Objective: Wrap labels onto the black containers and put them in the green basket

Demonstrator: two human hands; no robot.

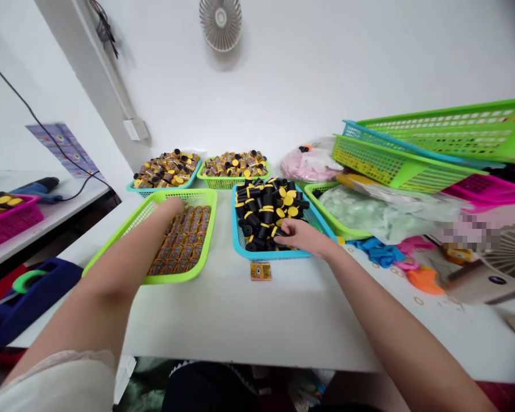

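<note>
1. Right hand point(299, 234): it is held over the near right part of the blue basket point(274, 255); its thumb and forefinger are curled in at a black container point(280, 233). Whether the container is actually pinched cannot be judged from this view.
2. Left hand point(175, 205): it is lowered into the far end of the green basket point(171, 278), beside the packed rows. The fingers are hidden, so their state, spread or pressed together, cannot be made out.
3. Blue basket: a loose heap of black containers point(251, 220) with yellow parts is held in it, lying at mixed angles.
4. Green basket: small patterned packets point(182, 246) are arranged in tight rows; the basket is placed to the left of the blue one, with a gap between.
5. A single packet point(261, 271) is seen lying on the white table point(240, 320), just near of the blue basket.
6. Far side: wrapped, patterned containers are piled in two further baskets, a blue one point(194, 178) at left and a green one point(227, 183) to its right.
7. Right side: a translucent bag point(369, 212) is laid over another green basket; stacked baskets point(412, 163) are tilted above it. Limp blue, pink and orange pieces point(424, 280) are scattered nearer.
8. Left side: a navy tape dispenser point(34, 297) is noted near the table edge.
9. Wall: a small fan point(221, 20) is mounted above the far baskets.
</note>
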